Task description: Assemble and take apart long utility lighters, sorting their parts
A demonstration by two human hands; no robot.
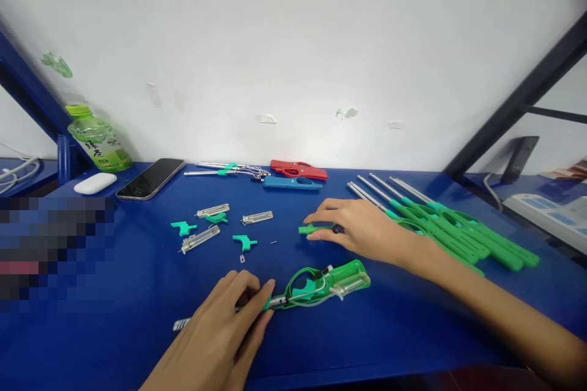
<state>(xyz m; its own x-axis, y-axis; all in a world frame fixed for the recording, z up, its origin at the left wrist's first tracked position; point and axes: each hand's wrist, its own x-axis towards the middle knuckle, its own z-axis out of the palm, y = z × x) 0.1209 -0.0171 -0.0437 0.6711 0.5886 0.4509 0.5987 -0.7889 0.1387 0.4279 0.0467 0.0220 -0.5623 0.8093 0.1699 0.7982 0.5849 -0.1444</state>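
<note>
At the far left, the green-capped bottle leaned on the blue tabletop, its label carrying slanted dark lettering that was too small to read beyond what looked like a capital K. The dark-screened phone beside it showed no brand. Nearer the person, the left hand was closed over the metal tube, pinning it between thumb and fingers, with the tube's striped far end poking out past the hand's left side. From that grip the open green shell lay directly to the right, its long axis in line with the tube and running left to right with a slight rise. The left hand was the nearer to the shell's neck, while the right hand was above its handle end, on the side toward the wall, and apart from it. The right thumb and fingertips pinched a small green piece, which pointed left, roughly parallel to the shell. Farther right, the green long-necked lighters lay slantwise, tubes toward the wall, and no writing could be made out on them.
</note>
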